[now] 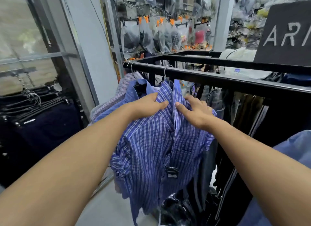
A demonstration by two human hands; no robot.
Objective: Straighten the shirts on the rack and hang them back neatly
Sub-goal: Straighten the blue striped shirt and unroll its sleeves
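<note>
A blue shirt with white stripes (151,150) hangs by a wire hanger from the black rack bar (218,79), a black price tag clipped low on its front. My left hand (148,106) grips the shirt's left shoulder by the collar, thumb pressed toward the placket. My right hand (195,109) holds the right shoulder, thumb on the placket, fingers curled over the cloth. Behind it hangs a plain blue shirt (134,93), and a pale checked shirt (117,91) further left.
Dark trousers and jeans (227,104) hang along the rack to the right. A low rack of navy garments on clip hangers (38,118) stands at left by a glass door. A black sign (286,35) sits on the rack top. Bagged goods hang on the back wall.
</note>
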